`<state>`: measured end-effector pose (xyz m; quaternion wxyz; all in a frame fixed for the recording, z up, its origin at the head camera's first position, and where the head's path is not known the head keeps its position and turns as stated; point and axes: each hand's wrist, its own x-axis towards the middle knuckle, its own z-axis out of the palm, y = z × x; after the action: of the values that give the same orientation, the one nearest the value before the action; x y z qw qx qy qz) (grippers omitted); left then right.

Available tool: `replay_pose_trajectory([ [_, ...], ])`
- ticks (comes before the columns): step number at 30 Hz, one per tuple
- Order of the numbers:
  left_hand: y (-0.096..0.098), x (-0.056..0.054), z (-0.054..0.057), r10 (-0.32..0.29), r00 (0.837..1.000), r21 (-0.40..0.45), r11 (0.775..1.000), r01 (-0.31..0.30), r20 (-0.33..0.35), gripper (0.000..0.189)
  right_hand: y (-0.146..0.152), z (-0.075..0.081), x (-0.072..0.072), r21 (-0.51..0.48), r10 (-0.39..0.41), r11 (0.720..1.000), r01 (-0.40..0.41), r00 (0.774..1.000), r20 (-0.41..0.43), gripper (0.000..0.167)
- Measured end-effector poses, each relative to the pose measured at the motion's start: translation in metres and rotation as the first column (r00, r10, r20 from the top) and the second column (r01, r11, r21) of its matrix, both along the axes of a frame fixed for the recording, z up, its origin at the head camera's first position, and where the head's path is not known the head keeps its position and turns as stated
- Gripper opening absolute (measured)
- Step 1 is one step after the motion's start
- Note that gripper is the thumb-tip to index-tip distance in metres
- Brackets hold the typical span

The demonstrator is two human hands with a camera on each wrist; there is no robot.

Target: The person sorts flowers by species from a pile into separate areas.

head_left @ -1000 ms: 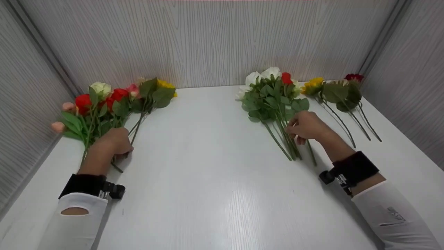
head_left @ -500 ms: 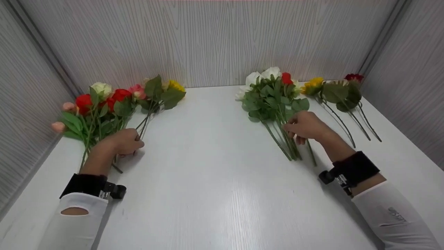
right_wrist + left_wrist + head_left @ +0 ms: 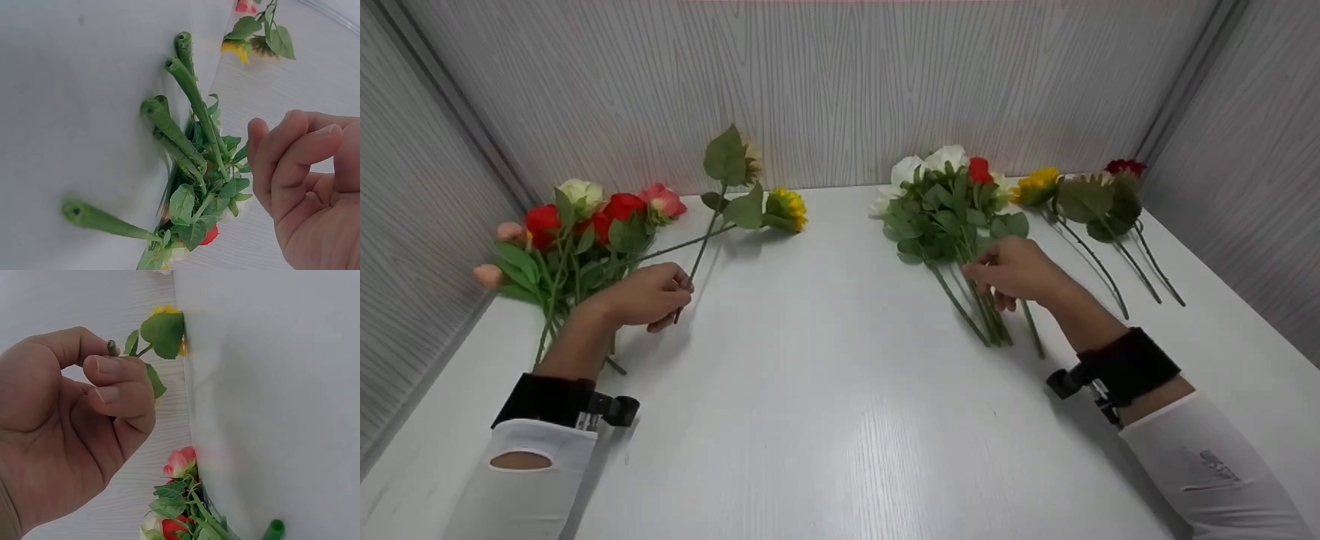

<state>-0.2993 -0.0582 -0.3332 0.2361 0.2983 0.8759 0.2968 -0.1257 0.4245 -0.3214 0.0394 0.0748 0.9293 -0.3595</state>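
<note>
Flower (image 3: 725,157): pale head, grn lvs; L fingers (image 3: 126,396) pinch stem (image 3: 704,246), R fingers (image 3: 292,152) loosely curled, empty.

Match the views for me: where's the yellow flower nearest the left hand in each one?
Head: the yellow flower is just left of centre, in the upper half.
Left wrist: near the top, roughly midway across, partly hidden by a leaf.
Right wrist: upper right, only partly showing.
Shared landmark: the pink flower, left of it in head, below it in left wrist, above it at the top edge in right wrist.
</note>
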Motion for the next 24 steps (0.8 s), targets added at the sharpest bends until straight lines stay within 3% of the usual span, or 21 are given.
replay_pose_trajectory([
  [6, 0.000, 0.000, 0.003, 0.028, 0.998, -0.113, 0.993, -0.034, -0.051, 0.024, -0.002, 0.001, 0.001, -0.012, 0.012, 1.000, -0.012, 1.000, 0.001, 0.039],
  [12, -0.001, 0.001, 0.002, 0.001, 0.997, -0.274, 0.961, -0.021, -0.073, 0.023, -0.004, 0.001, 0.001, 0.010, 0.019, 1.000, -0.019, 1.000, 0.016, 0.039],
  [17, -0.005, -0.004, -0.001, 0.018, 0.973, -0.294, 0.952, -0.087, -0.230, 0.028, -0.004, 0.001, 0.000, 0.009, 0.014, 1.000, -0.014, 1.000, 0.023, 0.039],
  [19, -0.007, -0.005, -0.003, 0.031, 0.966, -0.312, 0.943, -0.114, -0.258, 0.033, -0.005, 0.001, 0.000, 0.006, 0.015, 1.000, -0.015, 1.000, 0.023, 0.038],
  [21, -0.009, -0.005, -0.006, 0.032, 0.971, -0.342, 0.933, -0.114, -0.236, 0.036, -0.005, 0.001, 0.000, 0.006, 0.018, 1.000, -0.018, 1.000, 0.020, 0.037],
  [24, -0.012, -0.004, -0.008, -0.001, 0.987, -0.401, 0.914, -0.066, -0.163, 0.032, -0.005, 0.000, -0.001, 0.003, 0.024, 1.000, -0.024, 1.000, 0.018, 0.036],
])
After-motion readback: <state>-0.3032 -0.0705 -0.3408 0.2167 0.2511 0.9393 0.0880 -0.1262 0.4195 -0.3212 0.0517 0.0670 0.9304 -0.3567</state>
